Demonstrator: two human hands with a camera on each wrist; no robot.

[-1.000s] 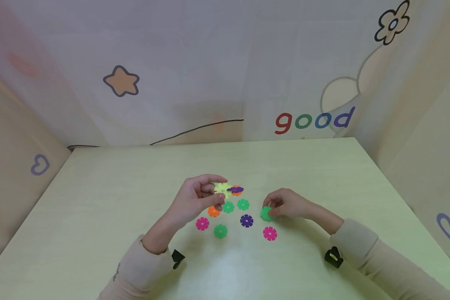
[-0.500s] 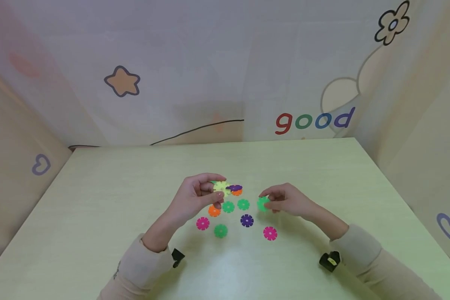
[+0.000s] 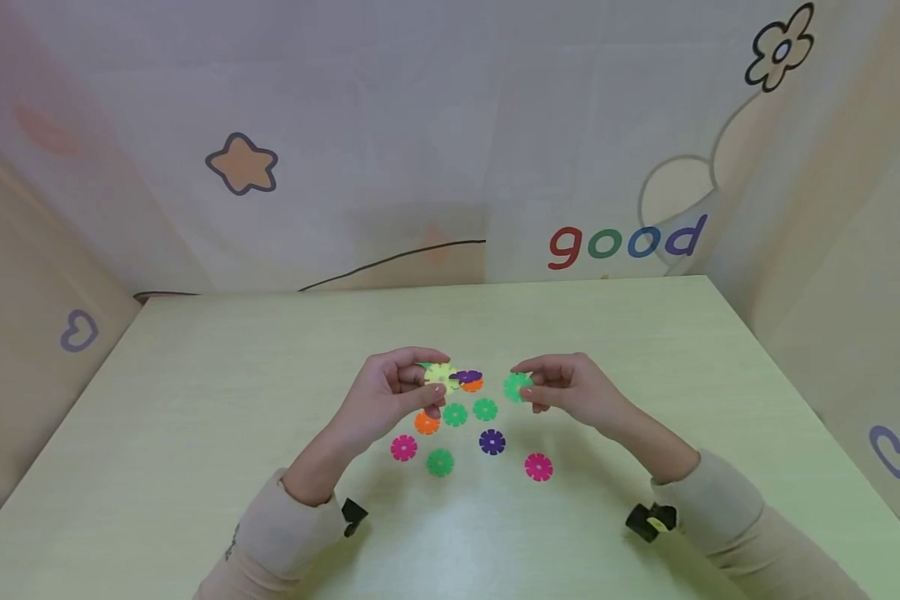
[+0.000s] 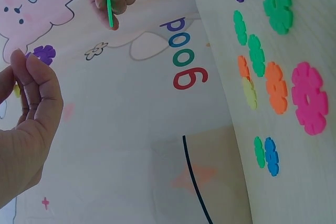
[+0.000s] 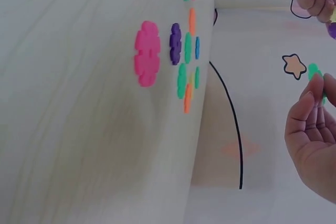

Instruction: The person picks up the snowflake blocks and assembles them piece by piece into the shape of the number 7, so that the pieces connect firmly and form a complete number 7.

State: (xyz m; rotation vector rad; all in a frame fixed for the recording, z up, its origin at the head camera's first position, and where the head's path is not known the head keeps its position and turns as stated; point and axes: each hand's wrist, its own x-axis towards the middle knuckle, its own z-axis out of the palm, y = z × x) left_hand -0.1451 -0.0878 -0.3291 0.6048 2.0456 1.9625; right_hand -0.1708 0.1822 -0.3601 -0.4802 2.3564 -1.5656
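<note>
My left hand (image 3: 393,390) pinches a yellow notched flower disc (image 3: 439,377) between thumb and fingers, raised above the table. A purple flower disc (image 3: 467,377) is joined at an angle to the yellow one's right edge. Opposite it, my right hand (image 3: 581,393) pinches a green flower disc (image 3: 517,387), also off the table. The green disc appears edge-on in the left wrist view, apart from the purple disc (image 4: 44,54). Fingers cover part of the yellow and green discs.
Several loose flower discs lie on the table (image 3: 217,433), among them a dark purple disc (image 3: 492,442), a pink disc (image 3: 538,467) and an orange disc (image 3: 427,422). A blue disc (image 4: 271,157) shows in the left wrist view. A printed curtain (image 3: 390,125) stands behind.
My right hand has lifted the green disc from near the table, bringing it up and left toward the joined pair. The left hand has stayed almost still.
</note>
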